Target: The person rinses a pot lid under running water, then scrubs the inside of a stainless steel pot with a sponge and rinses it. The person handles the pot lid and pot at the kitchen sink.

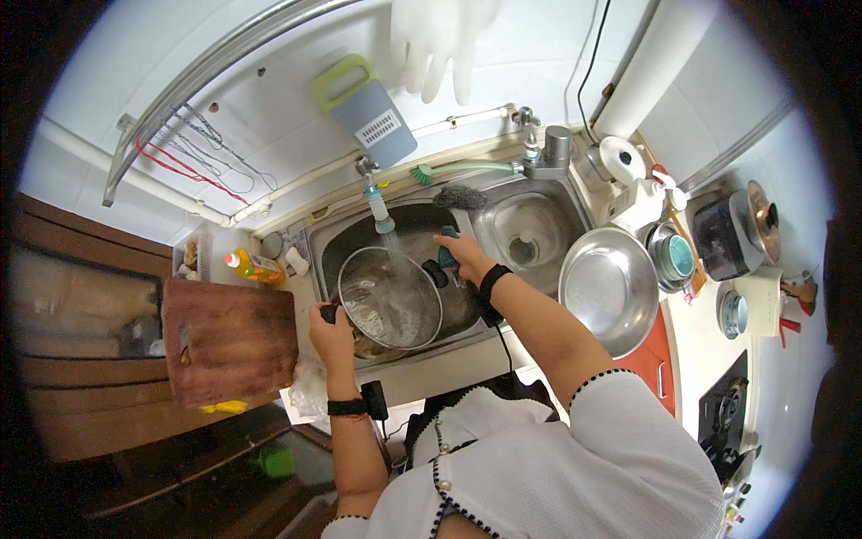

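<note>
My left hand (330, 337) grips the black side handle of a round metal pot (367, 306), which rests over the large basin of a steel sink (471, 306). Water runs into the pot from a wall tap (380, 215) with a clear and blue nozzle. The pot's other black handle (434, 273) is free, just left of my right hand (467, 258). That hand holds a teal scrubbing pad (447, 246) between thumb and fingers, beside the pot's rim and apart from it. A steel wool scourer (461, 197) lies at the back of the sink.
Left of the sink are a wooden cutting board (232, 337) and a yellow dish soap bottle (259, 267). A large steel bowl (608, 290) stands to the right. Behind are a green dish brush (423, 174), a second tap (528, 135) and a hanging blue cutting board (377, 128).
</note>
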A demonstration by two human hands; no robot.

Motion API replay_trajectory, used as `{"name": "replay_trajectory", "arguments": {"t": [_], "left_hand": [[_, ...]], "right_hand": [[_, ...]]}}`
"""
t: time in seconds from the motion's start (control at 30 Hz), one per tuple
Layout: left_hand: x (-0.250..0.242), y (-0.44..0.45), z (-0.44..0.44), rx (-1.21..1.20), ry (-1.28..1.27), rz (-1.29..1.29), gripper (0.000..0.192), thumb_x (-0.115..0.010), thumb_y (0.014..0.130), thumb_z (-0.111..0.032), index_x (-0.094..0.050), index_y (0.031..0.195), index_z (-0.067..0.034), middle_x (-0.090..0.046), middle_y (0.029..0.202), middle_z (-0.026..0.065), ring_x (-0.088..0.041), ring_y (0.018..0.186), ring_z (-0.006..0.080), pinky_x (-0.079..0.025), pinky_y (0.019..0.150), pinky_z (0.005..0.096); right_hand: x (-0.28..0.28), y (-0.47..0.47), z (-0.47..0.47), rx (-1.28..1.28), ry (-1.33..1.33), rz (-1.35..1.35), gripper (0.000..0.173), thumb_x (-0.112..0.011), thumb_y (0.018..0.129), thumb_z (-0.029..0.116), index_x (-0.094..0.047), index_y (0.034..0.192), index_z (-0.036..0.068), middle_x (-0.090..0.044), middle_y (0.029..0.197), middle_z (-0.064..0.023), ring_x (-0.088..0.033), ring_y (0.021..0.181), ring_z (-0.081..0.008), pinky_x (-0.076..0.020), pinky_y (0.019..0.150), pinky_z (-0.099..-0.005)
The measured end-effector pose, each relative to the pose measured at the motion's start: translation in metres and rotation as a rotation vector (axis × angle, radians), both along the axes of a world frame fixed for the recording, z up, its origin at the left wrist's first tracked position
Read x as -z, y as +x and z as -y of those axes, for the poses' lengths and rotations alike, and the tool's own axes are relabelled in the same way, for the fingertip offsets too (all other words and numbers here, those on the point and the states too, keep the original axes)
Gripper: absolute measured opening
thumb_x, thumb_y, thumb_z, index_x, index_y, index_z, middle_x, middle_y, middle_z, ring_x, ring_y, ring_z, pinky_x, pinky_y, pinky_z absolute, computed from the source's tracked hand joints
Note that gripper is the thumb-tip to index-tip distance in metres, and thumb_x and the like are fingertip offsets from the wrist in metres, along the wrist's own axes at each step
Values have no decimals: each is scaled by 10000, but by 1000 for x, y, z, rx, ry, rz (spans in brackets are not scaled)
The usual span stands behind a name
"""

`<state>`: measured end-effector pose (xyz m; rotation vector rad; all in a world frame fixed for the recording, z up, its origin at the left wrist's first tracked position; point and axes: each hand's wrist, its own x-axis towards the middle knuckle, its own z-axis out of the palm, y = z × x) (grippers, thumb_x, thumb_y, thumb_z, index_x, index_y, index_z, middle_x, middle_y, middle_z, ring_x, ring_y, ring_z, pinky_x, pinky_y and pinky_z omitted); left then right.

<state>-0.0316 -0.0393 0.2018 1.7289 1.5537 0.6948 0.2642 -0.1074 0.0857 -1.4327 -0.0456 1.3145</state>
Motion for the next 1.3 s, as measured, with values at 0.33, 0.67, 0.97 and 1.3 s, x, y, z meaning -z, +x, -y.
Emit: {"name": "replay_trajectory", "arguments": {"t": [0.33,0.67,0.97,1.3], "left_hand": [[-6,5,6,44,-16,-67,210,-611,930,-133,-538,1086,-14,-627,791,136,-625,571,206,-502,493,344],[7,-1,0,81,16,-18,190,-600,937,-135,-524,1072,-27,-611,827,134,-612,578,187,-519,456,326],[-3,1,8,91,-33,-16,196,-598,932,-119,-515,1082,-24,-600,808,110,-606,576,179,-529,458,323],[-2,-3,9,112,34,-14,209,-607,916,-113,-517,1080,-21,-608,798,119,-613,557,184,-530,450,326]], "right_hand": [[-130,10,77,98,212,74,206,-703,892,254,-582,918,89,-546,769,18,-509,612,-101,-403,514,-274],[-118,99,270,525,51,307,172,-642,933,182,-523,961,61,-559,674,-45,-523,528,-135,-410,457,-276],[-63,113,309,694,100,48,336,-586,950,385,-435,792,131,-371,538,14,-357,443,-134,-279,422,-291],[-58,113,302,778,112,120,250,-587,923,217,-439,755,106,-353,536,-7,-342,426,-148,-296,427,-320]]}}
